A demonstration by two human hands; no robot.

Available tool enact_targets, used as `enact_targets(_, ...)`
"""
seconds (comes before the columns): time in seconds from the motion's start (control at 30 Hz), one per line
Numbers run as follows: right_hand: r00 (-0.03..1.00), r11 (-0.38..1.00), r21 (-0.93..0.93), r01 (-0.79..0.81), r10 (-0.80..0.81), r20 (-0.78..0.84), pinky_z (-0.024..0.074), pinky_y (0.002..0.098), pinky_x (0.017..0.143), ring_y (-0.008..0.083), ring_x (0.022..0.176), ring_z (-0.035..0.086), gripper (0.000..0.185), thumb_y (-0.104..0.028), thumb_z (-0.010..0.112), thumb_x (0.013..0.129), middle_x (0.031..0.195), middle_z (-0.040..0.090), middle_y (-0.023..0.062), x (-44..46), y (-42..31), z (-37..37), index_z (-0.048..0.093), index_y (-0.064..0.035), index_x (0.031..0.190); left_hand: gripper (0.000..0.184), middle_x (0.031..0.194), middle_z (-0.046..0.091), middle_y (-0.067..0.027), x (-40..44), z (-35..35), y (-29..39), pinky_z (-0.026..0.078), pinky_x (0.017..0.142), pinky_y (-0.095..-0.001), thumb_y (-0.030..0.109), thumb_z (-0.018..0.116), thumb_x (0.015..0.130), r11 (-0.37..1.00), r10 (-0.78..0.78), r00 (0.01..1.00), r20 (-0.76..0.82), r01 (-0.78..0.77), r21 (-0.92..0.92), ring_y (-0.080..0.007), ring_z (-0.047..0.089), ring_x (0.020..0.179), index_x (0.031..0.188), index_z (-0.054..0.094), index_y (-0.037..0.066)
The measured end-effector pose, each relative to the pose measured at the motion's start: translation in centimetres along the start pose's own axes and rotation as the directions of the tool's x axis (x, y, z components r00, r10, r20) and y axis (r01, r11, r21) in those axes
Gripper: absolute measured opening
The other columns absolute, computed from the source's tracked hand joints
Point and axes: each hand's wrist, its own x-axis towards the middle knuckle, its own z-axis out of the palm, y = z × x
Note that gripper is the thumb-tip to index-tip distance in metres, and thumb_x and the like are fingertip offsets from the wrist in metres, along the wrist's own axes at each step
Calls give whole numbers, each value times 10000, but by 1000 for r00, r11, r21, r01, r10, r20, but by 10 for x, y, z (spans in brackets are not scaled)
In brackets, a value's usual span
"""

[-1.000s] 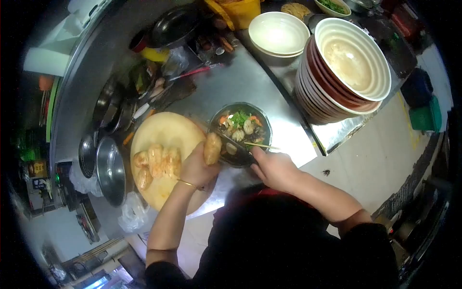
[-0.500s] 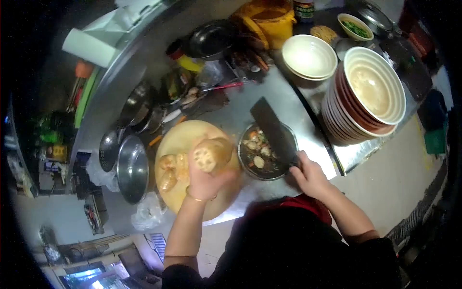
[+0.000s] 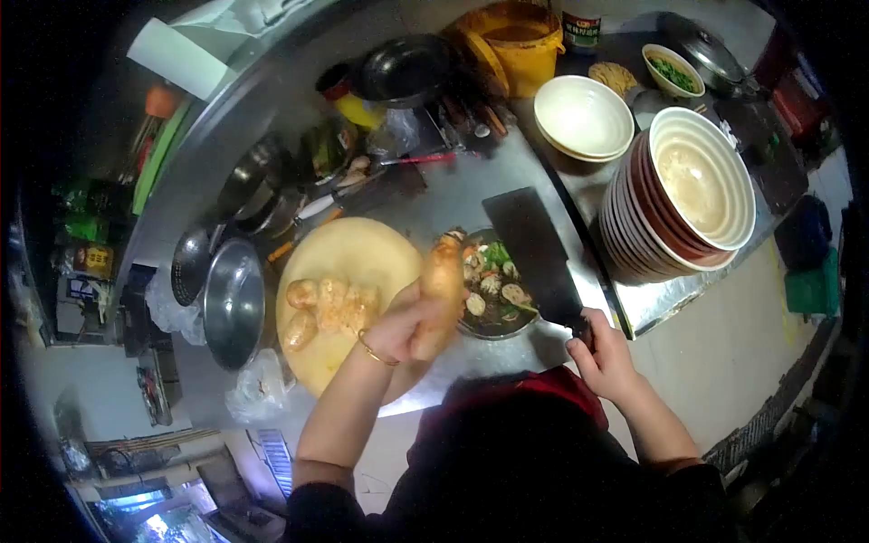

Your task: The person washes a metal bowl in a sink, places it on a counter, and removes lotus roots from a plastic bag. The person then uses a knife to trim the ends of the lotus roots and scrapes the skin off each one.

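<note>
My left hand point(image 3: 400, 331) is wrapped round a pale brown lotus root point(image 3: 442, 290), tilted with its dark end up. It is held over the right edge of a round yellowish chopping board point(image 3: 358, 240), beside a metal bowl point(image 3: 493, 337). Mixed food pieces point(image 3: 493, 282), pale slices and greens, lie in that bowl. More lotus root pieces point(image 3: 333, 303) rest on the board. In my right hand point(image 3: 605, 357) is the handle of a cleaver point(image 3: 527, 237). Its broad dark blade hangs over the bowl's right side and covers part of it.
Stacked bowls point(image 3: 625, 199) stand at the right, with two white bowls point(image 3: 584, 118) behind. A steel basin point(image 3: 235, 303) and a perforated ladle point(image 3: 192, 264) are left of the board. At the back are a black pan point(image 3: 405, 71) and a yellow bucket point(image 3: 525, 59).
My left hand has carried the lotus root right, from above the board towards the bowl, and turned it so its holed cut face no longer shows. The cleaver has shifted right, uncovering more food.
</note>
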Motion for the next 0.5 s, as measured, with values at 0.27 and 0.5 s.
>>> enact_targets(0.27, 968, 953, -238, 186, -137, 208, 508, 446, 603, 363, 685, 631, 400, -199, 659, 850, 825, 609, 162, -9, -3, -13, 509, -72, 1198, 594, 1203, 568, -51, 13, -8, -15, 460, 944, -301, 99, 739, 822, 828, 124, 990, -72, -63, 557, -138, 538, 1108, 1329, 439, 20)
enact_targets(0.5, 942, 910, -323, 258, -164, 292, 508, 435, 562, 353, 657, 631, 399, -178, 663, 847, 841, 621, 153, 3, -6, -13, 490, -53, 1184, 612, 1211, 565, -42, 8, -10, -13, 471, 915, -305, 119, 729, 807, 823, -9, 996, -90, 58, 566, -145, 544, 1101, 1339, 436, 43)
